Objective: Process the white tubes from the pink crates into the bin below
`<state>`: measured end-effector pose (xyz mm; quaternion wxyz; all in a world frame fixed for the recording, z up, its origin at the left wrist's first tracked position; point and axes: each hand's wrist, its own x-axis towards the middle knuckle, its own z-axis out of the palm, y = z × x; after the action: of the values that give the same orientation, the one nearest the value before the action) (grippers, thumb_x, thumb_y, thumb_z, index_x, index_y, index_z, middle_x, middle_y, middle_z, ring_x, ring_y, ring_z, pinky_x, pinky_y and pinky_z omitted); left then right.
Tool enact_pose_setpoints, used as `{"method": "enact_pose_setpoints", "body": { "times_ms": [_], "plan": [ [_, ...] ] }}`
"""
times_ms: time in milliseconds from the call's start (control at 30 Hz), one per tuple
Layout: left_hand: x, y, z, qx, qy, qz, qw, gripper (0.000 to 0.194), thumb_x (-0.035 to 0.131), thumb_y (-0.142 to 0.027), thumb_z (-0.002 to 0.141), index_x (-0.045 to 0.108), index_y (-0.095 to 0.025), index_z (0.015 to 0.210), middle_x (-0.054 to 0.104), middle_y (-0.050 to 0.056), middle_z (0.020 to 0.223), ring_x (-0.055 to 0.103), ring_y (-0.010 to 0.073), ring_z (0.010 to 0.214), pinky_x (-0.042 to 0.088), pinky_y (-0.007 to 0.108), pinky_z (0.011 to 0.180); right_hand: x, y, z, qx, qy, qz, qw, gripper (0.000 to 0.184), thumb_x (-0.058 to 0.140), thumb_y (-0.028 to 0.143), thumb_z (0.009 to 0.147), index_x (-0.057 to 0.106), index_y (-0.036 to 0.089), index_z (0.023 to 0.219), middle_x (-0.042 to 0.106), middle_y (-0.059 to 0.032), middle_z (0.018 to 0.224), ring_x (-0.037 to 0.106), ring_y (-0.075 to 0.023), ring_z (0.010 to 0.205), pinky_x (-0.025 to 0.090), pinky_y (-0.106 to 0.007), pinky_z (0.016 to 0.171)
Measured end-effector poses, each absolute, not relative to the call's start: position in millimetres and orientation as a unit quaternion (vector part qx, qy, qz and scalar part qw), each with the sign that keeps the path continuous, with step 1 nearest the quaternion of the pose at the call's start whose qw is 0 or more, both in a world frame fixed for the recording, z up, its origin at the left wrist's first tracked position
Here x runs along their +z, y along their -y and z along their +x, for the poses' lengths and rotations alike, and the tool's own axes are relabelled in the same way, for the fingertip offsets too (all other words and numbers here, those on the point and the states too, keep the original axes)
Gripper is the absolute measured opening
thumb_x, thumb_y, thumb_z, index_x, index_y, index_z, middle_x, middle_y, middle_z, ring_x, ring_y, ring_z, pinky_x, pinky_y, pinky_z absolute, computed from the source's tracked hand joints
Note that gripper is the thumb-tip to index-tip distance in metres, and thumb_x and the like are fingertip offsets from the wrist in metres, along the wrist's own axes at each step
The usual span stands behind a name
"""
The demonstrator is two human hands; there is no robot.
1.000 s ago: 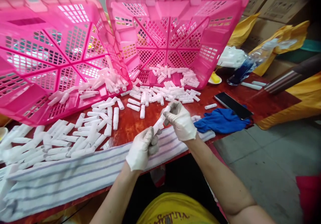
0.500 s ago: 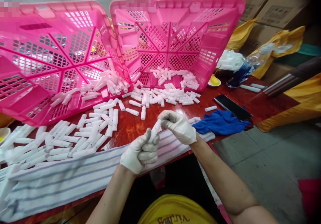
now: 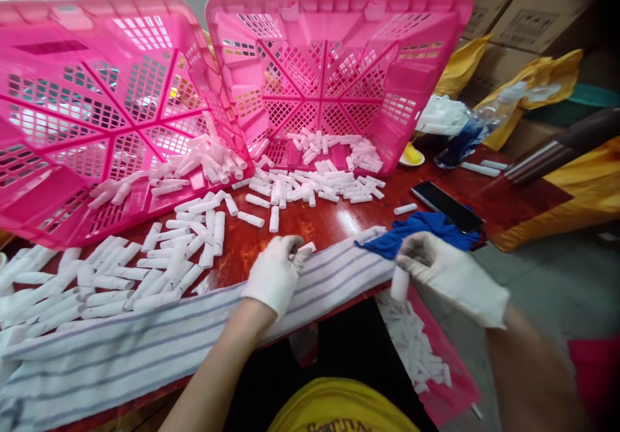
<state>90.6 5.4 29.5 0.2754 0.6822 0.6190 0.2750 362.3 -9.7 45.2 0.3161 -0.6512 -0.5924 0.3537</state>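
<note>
My left hand, in a white glove, is closed round a small white tube just above the striped cloth at the table's front edge. My right hand, also gloved, has swung off the table's right end and pinches a short white cap piece over a pink tray on the floor that holds several white pieces. Loose white tubes lie scattered over the red table and spill from two tilted pink baskets.
A blue cloth and a black phone lie at the table's right end. Behind them stand a plastic bottle, a small dish with something yellow and yellow bags. Grey floor lies to the right.
The hands, joined on one white tube before, have separated. My right hand moved right and down past the table edge with a short piece; my left stayed over the striped cloth with the tube.
</note>
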Motion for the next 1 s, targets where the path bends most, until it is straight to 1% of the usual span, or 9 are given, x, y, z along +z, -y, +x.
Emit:
{"method": "enact_pose_setpoints", "body": {
  "times_ms": [167, 267, 333, 400, 500, 600, 700, 800, 1000],
  "plan": [
    [10, -37, 85, 0.128, -0.641, 0.724, 0.221, 0.043, 0.054, -0.046, 0.079, 0.059, -0.026, 0.116, 0.062, 0.01, 0.105, 0.062, 0.0274, 0.087, 0.043, 0.035, 0.074, 39, -55, 414, 0.048, 0.608, -0.783, 0.119, 0.023, 0.053, 0.033, 0.08, 0.063, 0.024, 0.099, 0.065, -0.0068, 0.1, 0.06, -0.0227, 0.087, 0.044, -0.033, 0.076],
    [6, -43, 82, 0.16, -0.662, 0.69, 0.246, 0.041, 0.056, -0.04, 0.078, 0.058, -0.024, 0.115, 0.065, 0.009, 0.095, 0.063, 0.0254, 0.084, 0.044, 0.034, 0.074, 34, -103, 420, 0.017, 0.636, -0.772, -0.01, 0.028, 0.052, 0.024, 0.08, 0.065, 0.024, 0.104, 0.062, -0.0121, 0.105, 0.06, -0.0243, 0.089, 0.042, -0.033, 0.072],
    [10, -39, 76, 0.241, -0.678, 0.626, 0.302, 0.042, 0.058, -0.038, 0.077, 0.055, -0.022, 0.116, 0.065, 0.007, 0.085, 0.063, 0.022, 0.076, 0.046, 0.033, 0.072, 30, -118, 412, 0.036, 0.667, -0.743, -0.038, 0.027, 0.052, 0.025, 0.081, 0.065, 0.021, 0.104, 0.063, -0.0144, 0.1, 0.059, -0.0248, 0.088, 0.042, -0.034, 0.073],
    [17, -31, 70, 0.337, -0.643, 0.523, 0.447, 0.042, 0.062, -0.036, 0.075, 0.052, -0.02, 0.112, 0.064, 0.004, 0.081, 0.063, 0.0183, 0.071, 0.048, 0.031, 0.069, 26, -116, 391, 0.064, 0.69, -0.72, 0.046, 0.028, 0.05, 0.026, 0.083, 0.062, 0.019, 0.107, 0.063, -0.0137, 0.098, 0.058, -0.0235, 0.089, 0.042, -0.034, 0.077],
    [26, -17, 70, 0.45, -0.489, 0.336, 0.667, 0.042, 0.072, -0.028, 0.069, 0.048, -0.017, 0.102, 0.064, 0.006, 0.09, 0.064, 0.0131, 0.075, 0.049, 0.023, 0.069, 25, -87, 343, 0.239, 0.648, -0.638, 0.34, 0.026, 0.052, 0.03, 0.082, 0.052, 0.018, 0.105, 0.062, -0.0061, 0.089, 0.059, -0.0162, 0.075, 0.045, -0.029, 0.069],
    [31, -8, 82, 0.498, -0.399, 0.219, 0.738, 0.048, 0.079, -0.021, 0.062, 0.049, -0.016, 0.099, 0.062, 0.004, 0.088, 0.063, 0.0094, 0.072, 0.049, 0.019, 0.068, 32, -53, 291, 0.458, 0.504, -0.485, 0.548, 0.029, 0.063, 0.036, 0.075, 0.043, 0.021, 0.089, 0.059, 0.0018, 0.074, 0.052, -0.0105, 0.053, 0.04, -0.023, 0.051],
    [32, -1, 97, 0.517, -0.394, 0.187, 0.737, 0.05, 0.081, -0.023, 0.06, 0.051, -0.015, 0.1, 0.059, 0.001, 0.082, 0.062, 0.0082, 0.068, 0.05, 0.019, 0.067, 40, -38, 258, 0.538, 0.414, -0.437, 0.591, 0.036, 0.07, 0.038, 0.069, 0.041, 0.02, 0.081, 0.057, 0.0041, 0.068, 0.049, -0.0079, 0.048, 0.037, -0.02, 0.046],
    [32, 7, 107, 0.505, -0.437, 0.246, 0.703, 0.041, 0.073, -0.036, 0.07, 0.052, -0.014, 0.097, 0.059, 0.001, 0.077, 0.058, 0.0071, 0.061, 0.047, 0.019, 0.06, 40, -37, 242, 0.531, 0.385, -0.446, 0.609, 0.035, 0.072, 0.035, 0.065, 0.043, 0.019, 0.079, 0.055, 0.0051, 0.065, 0.048, -0.0074, 0.047, 0.038, -0.02, 0.045],
    [30, 20, 113, 0.438, -0.473, 0.362, 0.673, 0.037, 0.054, -0.05, 0.082, 0.049, -0.014, 0.081, 0.035, -0.007, 0.056, 0.027, 0.0018, 0.041, 0.019, 0.016, 0.038, 40, -38, 235, 0.521, 0.393, -0.455, 0.606, 0.034, 0.073, 0.039, 0.062, 0.051, 0.018, 0.078, 0.053, 0.0042, 0.066, 0.049, -0.0075, 0.055, 0.04, -0.02, 0.049]
  ]
}}
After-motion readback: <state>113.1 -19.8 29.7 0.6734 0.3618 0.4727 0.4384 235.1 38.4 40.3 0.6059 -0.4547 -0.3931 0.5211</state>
